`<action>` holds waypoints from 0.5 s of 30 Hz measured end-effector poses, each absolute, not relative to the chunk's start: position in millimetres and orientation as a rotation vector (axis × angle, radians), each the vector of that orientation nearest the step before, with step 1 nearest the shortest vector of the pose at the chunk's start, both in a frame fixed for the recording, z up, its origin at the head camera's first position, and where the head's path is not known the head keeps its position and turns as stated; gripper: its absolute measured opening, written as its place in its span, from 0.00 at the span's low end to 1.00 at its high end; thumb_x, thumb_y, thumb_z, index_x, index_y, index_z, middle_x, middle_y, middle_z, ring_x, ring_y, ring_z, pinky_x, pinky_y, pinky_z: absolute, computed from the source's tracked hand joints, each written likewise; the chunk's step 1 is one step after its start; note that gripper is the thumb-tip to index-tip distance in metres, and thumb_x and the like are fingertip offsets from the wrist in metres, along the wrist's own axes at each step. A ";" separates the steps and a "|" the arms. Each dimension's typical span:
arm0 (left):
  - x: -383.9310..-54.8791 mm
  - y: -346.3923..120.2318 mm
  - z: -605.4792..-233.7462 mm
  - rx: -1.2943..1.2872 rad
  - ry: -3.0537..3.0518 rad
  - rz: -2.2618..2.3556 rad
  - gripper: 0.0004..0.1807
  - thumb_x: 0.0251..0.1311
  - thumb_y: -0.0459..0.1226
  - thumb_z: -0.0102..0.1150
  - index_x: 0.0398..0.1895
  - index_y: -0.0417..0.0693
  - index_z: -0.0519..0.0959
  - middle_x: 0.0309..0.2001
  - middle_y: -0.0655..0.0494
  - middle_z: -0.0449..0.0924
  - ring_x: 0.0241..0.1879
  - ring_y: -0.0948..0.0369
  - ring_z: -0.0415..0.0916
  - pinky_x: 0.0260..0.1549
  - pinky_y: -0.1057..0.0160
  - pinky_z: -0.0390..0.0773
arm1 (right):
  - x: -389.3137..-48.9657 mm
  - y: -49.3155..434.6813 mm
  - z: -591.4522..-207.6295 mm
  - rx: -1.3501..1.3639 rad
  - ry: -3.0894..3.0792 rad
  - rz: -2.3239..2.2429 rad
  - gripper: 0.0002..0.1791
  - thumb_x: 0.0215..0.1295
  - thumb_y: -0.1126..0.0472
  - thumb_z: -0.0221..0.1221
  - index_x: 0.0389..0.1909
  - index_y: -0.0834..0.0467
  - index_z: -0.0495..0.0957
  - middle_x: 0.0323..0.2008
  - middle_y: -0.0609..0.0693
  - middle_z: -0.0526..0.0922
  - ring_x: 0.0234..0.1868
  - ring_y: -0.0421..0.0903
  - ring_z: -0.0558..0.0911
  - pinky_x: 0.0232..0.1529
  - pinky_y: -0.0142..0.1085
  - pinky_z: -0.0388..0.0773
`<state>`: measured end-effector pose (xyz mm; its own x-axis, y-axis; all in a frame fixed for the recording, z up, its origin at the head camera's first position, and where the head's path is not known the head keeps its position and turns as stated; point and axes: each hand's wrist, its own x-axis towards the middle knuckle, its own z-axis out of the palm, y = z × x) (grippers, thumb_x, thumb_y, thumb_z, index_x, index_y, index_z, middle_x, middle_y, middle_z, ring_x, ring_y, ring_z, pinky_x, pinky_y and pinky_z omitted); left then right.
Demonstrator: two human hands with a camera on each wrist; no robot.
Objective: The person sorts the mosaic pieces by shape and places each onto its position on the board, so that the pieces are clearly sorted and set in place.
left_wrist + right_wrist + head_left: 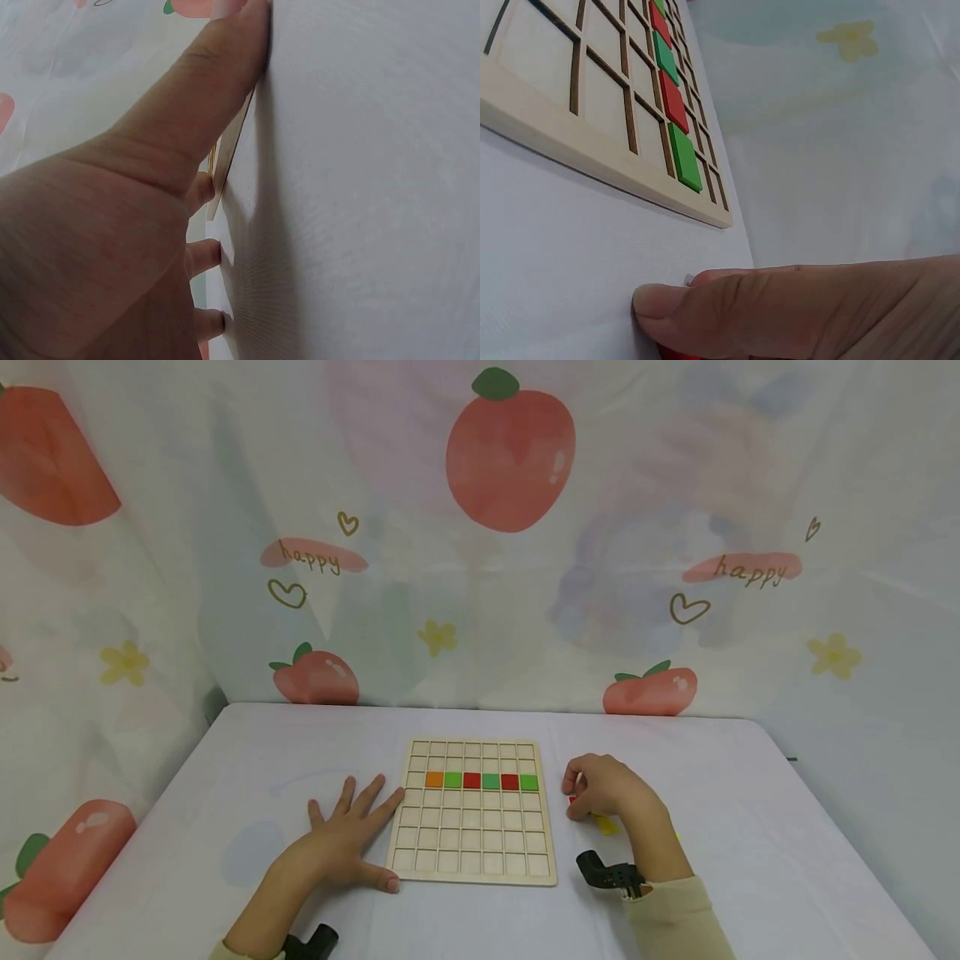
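A wooden grid board (pixel 471 841) lies flat on the table. One of its upper rows holds coloured square tiles: an orange tile (pixel 434 780) at the left, then green, red, teal, a second red tile (pixel 510 782) and a green tile (pixel 528 782) at the right end. My left hand (pixel 341 843) rests with spread fingers at the board's left edge, thumb by the lower left corner. Right of the board, my right hand (pixel 606 787) has curled fingers, pinching a red tile (pixel 676 354) that thumb and fingers mostly hide.
Yellow pieces (pixel 606 824) lie under and beside my right hand, partly covered by it. The white-covered table (pixel 750 827) reaches back to a printed cloth (pixel 510 610) hanging behind it. Black wrist mounts (pixel 607 872) sit on both forearms.
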<state>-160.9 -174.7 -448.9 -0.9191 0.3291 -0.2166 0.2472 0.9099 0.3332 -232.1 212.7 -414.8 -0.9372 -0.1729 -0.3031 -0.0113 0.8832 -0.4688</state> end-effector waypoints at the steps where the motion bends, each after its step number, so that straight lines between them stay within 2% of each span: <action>1: -161.1 -174.6 -448.9 0.429 2.805 0.440 0.69 0.28 0.72 0.71 0.79 0.64 0.53 0.81 0.48 0.40 0.77 0.33 0.28 0.56 0.16 0.31 | -232.2 212.4 -414.6 -0.133 2.714 -0.670 0.15 0.46 0.66 0.75 0.31 0.54 0.78 0.22 0.50 0.75 0.25 0.46 0.74 0.27 0.37 0.69; 8: -162.0 -174.6 -447.5 0.422 2.800 0.440 0.69 0.28 0.71 0.72 0.80 0.64 0.53 0.81 0.48 0.40 0.77 0.33 0.27 0.56 0.16 0.30 | -233.2 209.7 -411.7 -0.174 2.741 -0.642 0.11 0.49 0.68 0.69 0.31 0.53 0.78 0.24 0.50 0.76 0.25 0.47 0.75 0.26 0.37 0.69; 12: -162.2 -174.9 -447.6 0.423 2.800 0.443 0.69 0.28 0.71 0.72 0.80 0.64 0.53 0.81 0.48 0.40 0.77 0.33 0.27 0.56 0.16 0.30 | -235.1 208.4 -411.2 -0.209 2.772 -0.663 0.07 0.56 0.68 0.62 0.32 0.54 0.79 0.25 0.49 0.77 0.26 0.46 0.75 0.27 0.37 0.71; 15: -162.1 -175.0 -448.2 0.424 2.802 0.447 0.69 0.28 0.71 0.72 0.80 0.64 0.53 0.81 0.48 0.40 0.77 0.33 0.28 0.55 0.16 0.30 | -237.3 208.1 -412.9 -0.247 2.798 -0.685 0.07 0.60 0.68 0.59 0.35 0.54 0.81 0.27 0.48 0.78 0.28 0.45 0.75 0.29 0.37 0.72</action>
